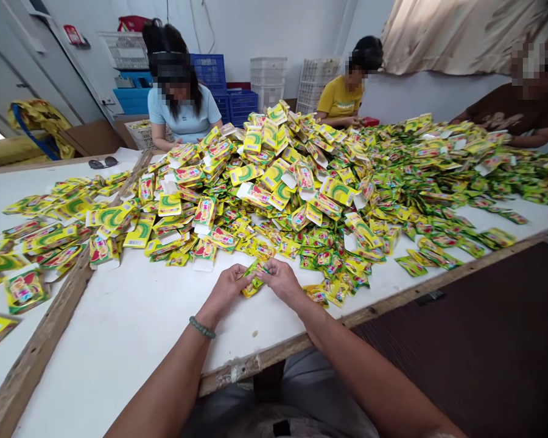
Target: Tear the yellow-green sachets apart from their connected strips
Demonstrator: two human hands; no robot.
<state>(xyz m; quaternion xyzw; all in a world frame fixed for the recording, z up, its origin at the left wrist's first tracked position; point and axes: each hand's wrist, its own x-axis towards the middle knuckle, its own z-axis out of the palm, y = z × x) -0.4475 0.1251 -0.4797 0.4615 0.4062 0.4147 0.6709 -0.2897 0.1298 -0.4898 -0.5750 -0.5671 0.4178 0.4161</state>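
Between my two hands, just above the white tabletop (132, 328), is a small yellow-green packet (254, 280). My left hand (231, 285) pinches its left side with thumb and fingers; a green bead bracelet circles that wrist. At its right end, my right hand (281, 281) grips the same packet. Right beyond my hands rises a big heap of small yellow cartons (251, 193), several with white flaps standing open. Loose green and yellow packets (322, 252) spread under and to the right of the cartons. A few packets (335, 292) lie beside my right wrist.
A wooden strip (68, 304) divides the table on the left, with more yellow cartons (27, 289) past it. Sunglasses (103, 162) lie farther back. Three people sit around the far side. Blue crates (210, 73) and white crates (268, 76) are stacked by the wall.
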